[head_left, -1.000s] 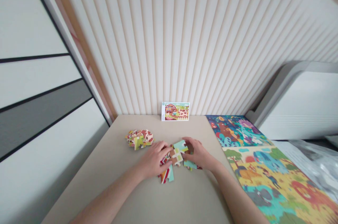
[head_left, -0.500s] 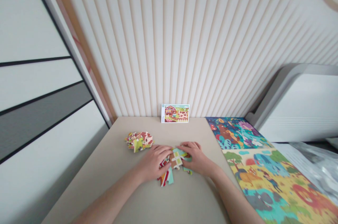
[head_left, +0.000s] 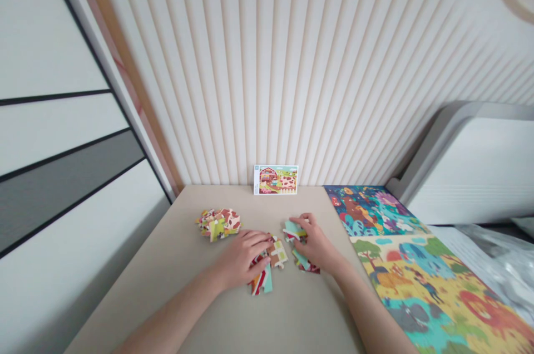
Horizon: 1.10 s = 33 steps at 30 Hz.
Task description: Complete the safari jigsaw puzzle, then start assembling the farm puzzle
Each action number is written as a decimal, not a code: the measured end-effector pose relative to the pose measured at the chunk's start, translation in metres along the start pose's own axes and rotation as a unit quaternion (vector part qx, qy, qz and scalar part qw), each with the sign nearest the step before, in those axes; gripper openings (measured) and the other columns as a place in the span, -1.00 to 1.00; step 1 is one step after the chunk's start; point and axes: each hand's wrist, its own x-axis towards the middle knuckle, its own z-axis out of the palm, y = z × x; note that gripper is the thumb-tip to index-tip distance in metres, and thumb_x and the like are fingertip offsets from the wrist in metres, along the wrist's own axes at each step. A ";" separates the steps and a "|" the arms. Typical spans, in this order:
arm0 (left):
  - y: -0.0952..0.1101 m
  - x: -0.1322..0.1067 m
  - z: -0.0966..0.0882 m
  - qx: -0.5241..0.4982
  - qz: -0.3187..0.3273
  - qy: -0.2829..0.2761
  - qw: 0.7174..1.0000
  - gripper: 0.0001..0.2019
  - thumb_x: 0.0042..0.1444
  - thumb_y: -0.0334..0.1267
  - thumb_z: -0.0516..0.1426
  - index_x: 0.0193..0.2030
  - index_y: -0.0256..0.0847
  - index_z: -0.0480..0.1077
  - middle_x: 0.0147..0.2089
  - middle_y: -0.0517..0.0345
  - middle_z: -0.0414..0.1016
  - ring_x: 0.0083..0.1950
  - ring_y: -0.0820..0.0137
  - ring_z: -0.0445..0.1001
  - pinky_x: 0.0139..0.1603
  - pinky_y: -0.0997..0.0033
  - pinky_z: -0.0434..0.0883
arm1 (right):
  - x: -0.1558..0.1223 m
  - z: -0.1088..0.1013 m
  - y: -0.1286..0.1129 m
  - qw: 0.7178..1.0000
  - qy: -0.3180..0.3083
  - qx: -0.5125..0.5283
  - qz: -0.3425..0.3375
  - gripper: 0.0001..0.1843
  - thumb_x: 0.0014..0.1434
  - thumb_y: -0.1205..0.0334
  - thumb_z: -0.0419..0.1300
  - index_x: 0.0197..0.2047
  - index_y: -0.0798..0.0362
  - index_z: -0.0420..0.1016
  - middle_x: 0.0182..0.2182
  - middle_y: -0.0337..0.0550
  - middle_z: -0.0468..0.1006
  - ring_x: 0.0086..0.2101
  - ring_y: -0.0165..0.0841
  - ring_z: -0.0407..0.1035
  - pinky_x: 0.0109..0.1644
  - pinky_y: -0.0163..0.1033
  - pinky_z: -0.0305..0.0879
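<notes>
My left hand (head_left: 244, 258) curls over a small cluster of jigsaw puzzle pieces on the table, its thumb and fingers around them. A brown piece with a white-and-green cross (head_left: 277, 254) juts out at its fingertips, and a red-striped, light-blue piece (head_left: 262, 280) lies under its thumb. Farther right, my right hand (head_left: 316, 242) has its bent fingers on a light-blue piece with a red edge (head_left: 294, 230). More light-blue and dark-red pieces (head_left: 306, 264) lie below that hand, partly covered by it. The palms hide some of the pieces.
A heap of puzzle pieces (head_left: 219, 223) lies at the left. The farm picture card (head_left: 276, 180) leans against the ribbed wall. On the right lie a dark-blue animal puzzle (head_left: 375, 212) and a yellow animal puzzle (head_left: 438, 287), with clear plastic (head_left: 500, 259) beyond the table edge.
My right hand has moved right with light-blue pieces, opening a gap between them and the pieces at my left hand. The left hand has hardly moved.
</notes>
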 end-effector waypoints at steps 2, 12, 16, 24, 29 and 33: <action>0.000 0.000 0.000 -0.013 -0.001 -0.008 1.000 -0.64 0.32 -0.14 0.07 0.20 -0.10 0.43 0.19 -0.03 0.49 0.23 0.14 0.41 0.26 0.05 0.32 | 0.004 -0.001 0.009 0.998 0.035 0.035 0.031 -0.38 0.04 0.40 0.22 0.20 -0.09 0.43 0.05 -0.10 0.29 -0.14 -0.34 0.40 0.01 -0.19 0.38; 0.014 -0.003 0.013 -0.283 -0.122 0.026 0.951 -0.57 0.41 -0.05 -0.07 0.26 -0.09 0.41 0.34 0.00 0.35 0.37 0.19 0.29 0.40 0.14 0.22 | 0.014 -0.004 0.005 0.961 0.074 0.239 0.119 -0.37 -0.02 0.06 0.41 0.13 -0.02 0.44 -0.05 -0.12 0.49 -0.41 -0.44 0.39 -0.36 -0.28 0.39; 0.007 -0.002 0.023 -0.436 -0.180 0.075 0.879 -0.58 0.36 -0.02 0.04 0.27 -0.09 0.36 0.32 -0.02 0.37 0.32 0.18 0.36 0.36 0.08 0.29 | 0.012 -0.004 -0.005 0.950 0.049 0.289 0.107 -0.38 -0.03 0.04 0.43 0.09 0.01 0.45 -0.15 -0.14 0.52 -0.40 -0.40 0.43 -0.34 -0.27 0.41; -0.005 0.006 0.029 -0.539 -0.184 0.064 0.820 -0.54 0.20 -0.06 0.24 0.18 -0.20 0.40 0.05 -0.05 0.55 0.05 0.23 0.54 0.13 0.14 0.46 | 0.005 0.020 -0.020 0.947 0.012 0.317 0.054 -0.42 -0.02 0.00 0.44 0.06 -0.05 0.48 0.16 -0.06 0.34 -0.24 -0.35 0.50 -0.17 -0.20 0.49; -0.009 0.007 0.032 -0.494 -0.213 0.097 0.837 -0.61 0.22 -0.06 0.22 0.10 -0.23 0.42 -0.21 0.12 0.53 -0.18 0.36 0.53 -0.11 0.36 0.48 | 0.005 0.019 -0.025 0.964 0.013 0.264 0.009 -0.48 0.09 -0.02 0.38 0.08 -0.03 0.48 0.10 -0.04 0.39 -0.04 -0.26 0.45 0.05 -0.15 0.43; -0.013 0.007 0.032 -0.473 -0.232 0.139 0.839 -0.66 0.23 -0.10 0.20 0.04 -0.25 0.41 -0.26 0.14 0.50 -0.26 0.39 0.52 -0.22 0.40 0.46 | 0.008 -0.002 -0.013 0.984 0.070 0.162 0.027 -0.49 0.19 -0.02 0.28 0.17 -0.04 0.44 0.11 -0.01 0.42 0.00 -0.22 0.43 0.12 -0.06 0.38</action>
